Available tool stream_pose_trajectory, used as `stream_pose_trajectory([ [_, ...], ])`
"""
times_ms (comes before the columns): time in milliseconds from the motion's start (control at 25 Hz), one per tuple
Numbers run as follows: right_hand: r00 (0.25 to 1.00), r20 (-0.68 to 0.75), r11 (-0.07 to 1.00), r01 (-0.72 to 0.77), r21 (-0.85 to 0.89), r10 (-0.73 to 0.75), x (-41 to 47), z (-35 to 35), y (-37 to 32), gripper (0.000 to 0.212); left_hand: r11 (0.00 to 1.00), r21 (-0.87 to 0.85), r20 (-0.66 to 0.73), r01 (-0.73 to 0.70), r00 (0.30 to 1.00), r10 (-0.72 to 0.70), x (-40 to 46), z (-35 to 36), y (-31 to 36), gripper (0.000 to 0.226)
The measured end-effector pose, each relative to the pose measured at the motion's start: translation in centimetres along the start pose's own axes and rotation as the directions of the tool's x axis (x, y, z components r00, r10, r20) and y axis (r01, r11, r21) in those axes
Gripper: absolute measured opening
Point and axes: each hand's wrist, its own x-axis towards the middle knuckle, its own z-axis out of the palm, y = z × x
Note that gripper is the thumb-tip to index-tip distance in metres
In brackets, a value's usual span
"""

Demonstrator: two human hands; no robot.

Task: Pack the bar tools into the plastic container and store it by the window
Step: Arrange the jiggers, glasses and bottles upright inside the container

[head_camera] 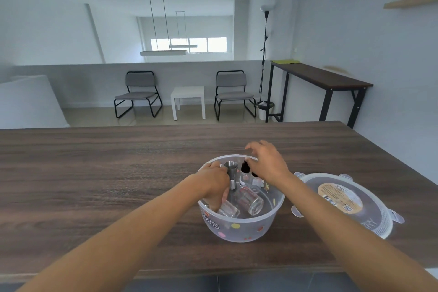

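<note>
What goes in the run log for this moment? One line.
stage: packing | left hand: inside container, at jigger | right hand: over rim, open | lid: off, on table

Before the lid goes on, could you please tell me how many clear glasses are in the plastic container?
2 visible: one clear glass lying on its side mid-bowl, another lying at the near-left beneath the left hand. More may be hidden under the hands.

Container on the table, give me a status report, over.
Both hands in the container: left hand at the jigger, right hand over the small bottles. Glasses lying inside. Lid off, beside it on the right.
</note>
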Motion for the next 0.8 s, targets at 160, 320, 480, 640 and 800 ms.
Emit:
stream_pose_trajectory([
  [160, 0.933, 0.359, 0.994, 0.001, -0.107, 0.038, -0.6, -1.3, -0.3, 0.016, 0.981, -0.194, -0.029, -0.010, 1.000, 0.005, -0.4, -0.9, -0.9, 0.046],
  [320, 0.881, 0.447, 0.953, -0.015, -0.303, 0.156, -1.8, 0.0, -0.4, 0.029, 0.908, -0.419, -0.054, -0.014, 0.999, -0.010, -0.5, -0.8, -1.7, 0.044],
  [480, 0.883, 0.446, 0.940, 0.012, -0.341, 0.150, -1.9, 0.9, -0.6, 0.045, 0.912, -0.411, -0.151, 0.008, 0.986, -0.077, 0.0, -0.1, -1.5, 0.049],
  [640, 0.857, 0.496, 0.928, 0.065, -0.366, 0.136, -1.9, 0.9, -0.7, 0.068, 0.943, -0.327, -0.199, 0.059, 0.971, -0.130, 0.9, 1.0, -1.3, 0.048],
  [800, 0.868, 0.473, 0.926, 0.044, -0.374, 0.150, -2.1, 0.7, -0.8, 0.052, 0.960, -0.265, -0.233, 0.090, 0.960, -0.155, 1.6, 1.7, -0.8, 0.043],
])
